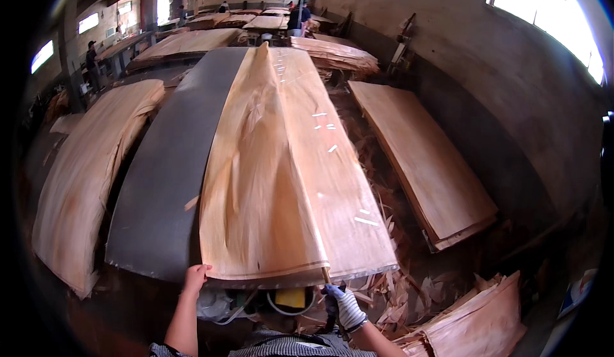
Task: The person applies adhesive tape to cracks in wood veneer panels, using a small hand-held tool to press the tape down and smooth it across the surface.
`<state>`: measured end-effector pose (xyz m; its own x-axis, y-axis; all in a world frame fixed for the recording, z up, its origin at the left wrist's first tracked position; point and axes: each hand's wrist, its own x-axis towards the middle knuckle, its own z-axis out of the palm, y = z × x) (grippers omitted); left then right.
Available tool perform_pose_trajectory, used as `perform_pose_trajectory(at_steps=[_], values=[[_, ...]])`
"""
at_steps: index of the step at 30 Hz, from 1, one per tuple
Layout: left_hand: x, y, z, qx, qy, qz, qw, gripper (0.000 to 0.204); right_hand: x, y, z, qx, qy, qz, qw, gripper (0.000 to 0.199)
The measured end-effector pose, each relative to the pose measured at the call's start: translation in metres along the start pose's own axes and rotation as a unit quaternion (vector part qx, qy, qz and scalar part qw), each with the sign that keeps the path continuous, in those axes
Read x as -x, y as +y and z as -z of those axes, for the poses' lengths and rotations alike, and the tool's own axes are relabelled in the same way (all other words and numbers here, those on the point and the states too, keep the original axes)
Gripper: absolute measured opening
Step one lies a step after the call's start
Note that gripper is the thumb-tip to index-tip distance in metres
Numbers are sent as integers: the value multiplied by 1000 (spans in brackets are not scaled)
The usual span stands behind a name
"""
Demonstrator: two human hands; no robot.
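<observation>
A long sheet of pale wood veneer (281, 165) lies lengthwise on a dark grey table (166, 171), bulged up along its middle. My left hand (195, 277), bare, grips the sheet's near left corner. My right hand (342, 299) wears a white and blue work glove and is closed on a thin tool whose tip touches the sheet's near edge, right of the middle. A yellow object (291, 297) and cables sit just under the near end of the table.
Stacks of veneer lie at the left (83, 178), the right (422, 165) and the lower right (486, 325). Scraps of veneer (384, 216) litter the floor to the right. People stand at tables far back (297, 15). A concrete wall runs along the right.
</observation>
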<state>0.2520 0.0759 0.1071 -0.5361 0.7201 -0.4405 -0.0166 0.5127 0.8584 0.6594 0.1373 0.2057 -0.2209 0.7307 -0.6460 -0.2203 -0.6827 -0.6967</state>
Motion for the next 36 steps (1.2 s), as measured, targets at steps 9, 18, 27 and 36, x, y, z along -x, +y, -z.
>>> perform_pose_trajectory(at_steps=[9,18,27,36], values=[[26,59,-224,2,-98,-19,995,23,-28,-131,197,-36,-26,18,999,30],[52,126,-481,-102,-279,-29,955,24,-26,-263,395,8,207,141,968,15],[48,151,-708,-186,-432,-16,883,22,-55,-340,571,69,289,227,928,14],[25,187,-927,-270,-464,-9,844,21,-75,-454,660,11,278,173,945,25]])
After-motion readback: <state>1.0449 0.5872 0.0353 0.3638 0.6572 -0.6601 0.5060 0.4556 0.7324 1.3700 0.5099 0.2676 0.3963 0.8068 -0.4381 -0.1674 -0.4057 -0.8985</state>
